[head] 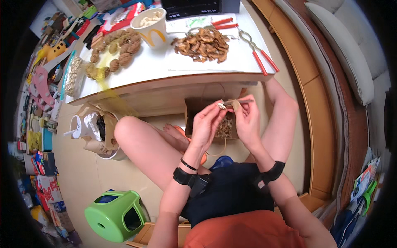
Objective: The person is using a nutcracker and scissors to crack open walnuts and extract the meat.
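Observation:
Between its thumb and fingertips, my left hand (205, 124) pinches a small whitish piece (221, 106), which looks like a nut kernel. My right hand (249, 119) grips a thin metal tool (245, 101), its tip against or just beside that piece; the exact tool type cannot be told. A tan wrap or tape (236, 104) covers my right thumb tip. Both hands hover above an open cardboard box or bag (194, 108) holding brown crumbs (225, 128). On the white table lies a heap of brown walnut kernels (203, 46); a paper cup (152, 35) contains pale pieces.
Whole walnuts (125, 59) in yellow netting and a zip bag of pale pieces (74, 76) occupy the table's left. Red-handled nutcrackers (260, 59) rest at its right edge. A filled waste bin (116, 154) and green stool (113, 217) stand on the floor. A wooden-framed sofa (297, 86) flanks the right.

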Available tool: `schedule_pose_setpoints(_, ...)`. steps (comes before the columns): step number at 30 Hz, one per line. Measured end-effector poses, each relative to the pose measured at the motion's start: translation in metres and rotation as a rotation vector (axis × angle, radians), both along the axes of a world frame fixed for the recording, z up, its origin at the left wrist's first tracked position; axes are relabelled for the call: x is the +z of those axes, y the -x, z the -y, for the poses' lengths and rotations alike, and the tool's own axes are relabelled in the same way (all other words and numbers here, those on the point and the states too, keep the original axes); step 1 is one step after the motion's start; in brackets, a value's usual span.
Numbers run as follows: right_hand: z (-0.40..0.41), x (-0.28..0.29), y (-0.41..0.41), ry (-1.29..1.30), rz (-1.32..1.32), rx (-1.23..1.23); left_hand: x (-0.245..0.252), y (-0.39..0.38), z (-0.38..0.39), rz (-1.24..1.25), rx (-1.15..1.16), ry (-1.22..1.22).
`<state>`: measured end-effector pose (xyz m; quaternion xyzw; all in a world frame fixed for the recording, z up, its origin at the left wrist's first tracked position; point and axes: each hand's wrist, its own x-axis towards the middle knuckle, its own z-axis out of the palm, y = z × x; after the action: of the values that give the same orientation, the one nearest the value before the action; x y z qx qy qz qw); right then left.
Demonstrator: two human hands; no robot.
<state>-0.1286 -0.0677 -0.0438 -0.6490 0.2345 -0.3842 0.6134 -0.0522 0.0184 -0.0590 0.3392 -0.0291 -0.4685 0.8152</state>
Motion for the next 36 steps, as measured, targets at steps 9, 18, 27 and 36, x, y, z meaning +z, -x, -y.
schedule_pose_setpoints(9,-0.006,0.022,-0.001,0.256,-0.128,0.032,0.011,-0.01,-0.005,-0.03,-0.042,0.006)
schedule_pose_setpoints(18,0.017,0.01,0.001,-0.183,0.005,0.127,0.001,-0.013,0.004,-0.152,-0.049,-0.02)
schedule_pose_setpoints(27,0.027,-0.006,0.001,-0.039,-0.145,0.211,-0.004,-0.015,0.012,-0.206,0.037,-0.133)
schedule_pose_setpoints(36,0.023,-0.014,-0.013,-0.049,-0.06,0.15,-0.007,-0.019,0.01,-0.28,0.078,-0.136)
